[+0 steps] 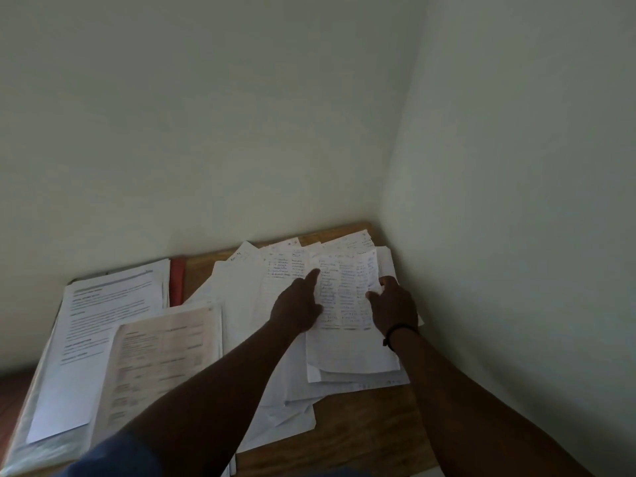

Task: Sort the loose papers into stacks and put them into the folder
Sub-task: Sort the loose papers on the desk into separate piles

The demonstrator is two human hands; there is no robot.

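A person's two bare arms reach over a wooden table [361, 425] set into a corner, sorting in progress. Nearest, at the left, a stack [103, 339] of printed sheets lies on what looks like a clear-sleeved folder [24, 425], with a pinkish form [161, 349] laid across it. Beyond the forearms, a loose pile of papers [275, 390] fans across the middle of the table.

The left hand [297, 304] rests on that pile, forefinger straight and pointing along the left edge of a handwritten list [344, 290]. The right hand [392, 304], a dark band at its wrist, pinches the list's right edge between thumb and fingers.

Farther back, more handwritten sheets [285, 263] spread toward the walls, and a red cover [177, 280] lies flat by the back wall, beside the printed stack.

The step in hand appears to be reading the list to decide its stack. The next move likely calls for lifting that single sheet clear without dragging those beneath, then laying it squarely on a matching stack.
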